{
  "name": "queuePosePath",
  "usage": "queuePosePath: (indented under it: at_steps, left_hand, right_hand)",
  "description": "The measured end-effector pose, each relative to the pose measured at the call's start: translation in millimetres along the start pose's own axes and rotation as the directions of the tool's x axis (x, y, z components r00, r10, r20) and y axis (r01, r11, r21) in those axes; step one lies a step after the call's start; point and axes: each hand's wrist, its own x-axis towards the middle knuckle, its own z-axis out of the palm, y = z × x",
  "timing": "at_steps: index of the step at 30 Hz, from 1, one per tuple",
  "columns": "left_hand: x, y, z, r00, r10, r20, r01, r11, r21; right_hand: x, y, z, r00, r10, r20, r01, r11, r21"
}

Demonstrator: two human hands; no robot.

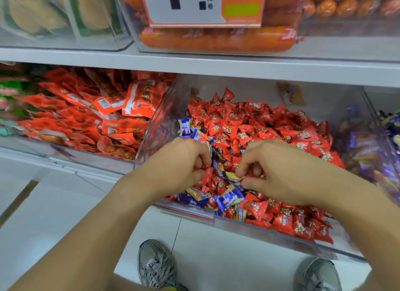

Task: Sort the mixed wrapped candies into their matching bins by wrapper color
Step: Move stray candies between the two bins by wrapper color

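Both hands pinch blue-and-yellow wrapped candies (232,177) among glossy red ones (255,126).

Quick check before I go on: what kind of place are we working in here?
Most likely a shop's bulk snack aisle: clear bins of wrapped candies on white shelves, with a price card above.

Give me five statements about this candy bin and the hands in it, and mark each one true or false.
1. The clear plastic bin holds mostly red wrapped candies. True.
2. Both hands are outside the bin. False: the left hand and right hand are both in the candy pile.
3. The right hand pinches a blue-and-yellow wrapped candy. True.
4. No blue wrappers lie among the red ones. False: several blue-and-yellow candies are mixed in near the front and left.
5. The bin to the left holds larger red snack packets. True.
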Motion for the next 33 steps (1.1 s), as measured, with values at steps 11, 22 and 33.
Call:
queuePosePath:
  at_steps: [11, 22, 33]
  left_hand:
    - [6, 26, 19, 0.977, 0.175, -0.120, -0.164, 0.982, 0.094]
    - [9, 22, -6, 0.997, 0.024, -0.072, -0.040, 0.973, -0.229]
    - [9, 54, 25, 0.996, 0.065, 0.068, -0.047, 0.970, -0.239]
  right_hand:
    - [-18, 11, -28, 0.994, 0.104, -0.009, -0.099, 0.963, 0.251]
    - [-23, 17, -34, 0.964, 0.192, -0.185, -0.125, 0.938, 0.323]
    - [-20, 15, -36, 0.953, 0.240, -0.187, -0.241, 0.970, 0.016]
